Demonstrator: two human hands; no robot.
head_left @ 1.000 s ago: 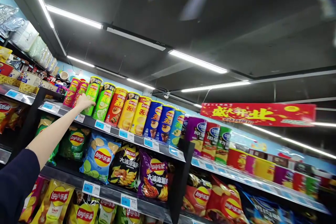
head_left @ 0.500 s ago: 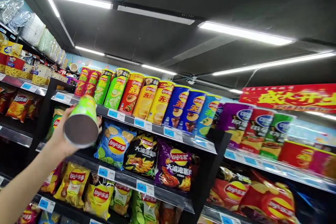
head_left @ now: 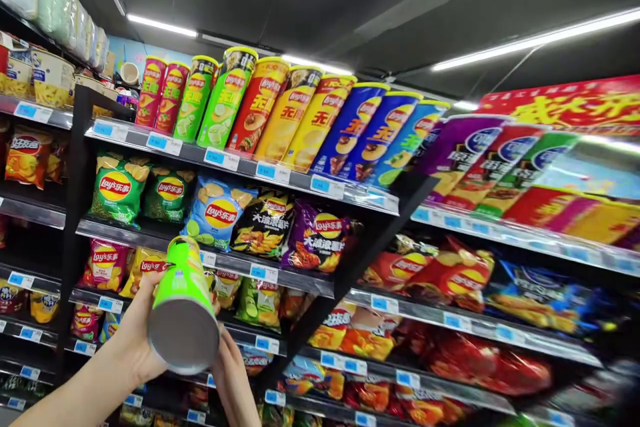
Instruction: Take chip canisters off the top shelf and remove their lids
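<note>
Green can (head_left: 184, 327) | left hand (head_left: 139, 337) wrapped around its side | right hand (head_left: 229, 353) at opposite side, grip unclear

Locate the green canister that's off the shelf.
In the head view, low and left of centre, the green canister is between the left hand and right hand, just below the light-blue Lay's bag.

Right hand (head_left: 226, 347) partly hidden behind green can (head_left: 184, 310).
</note>
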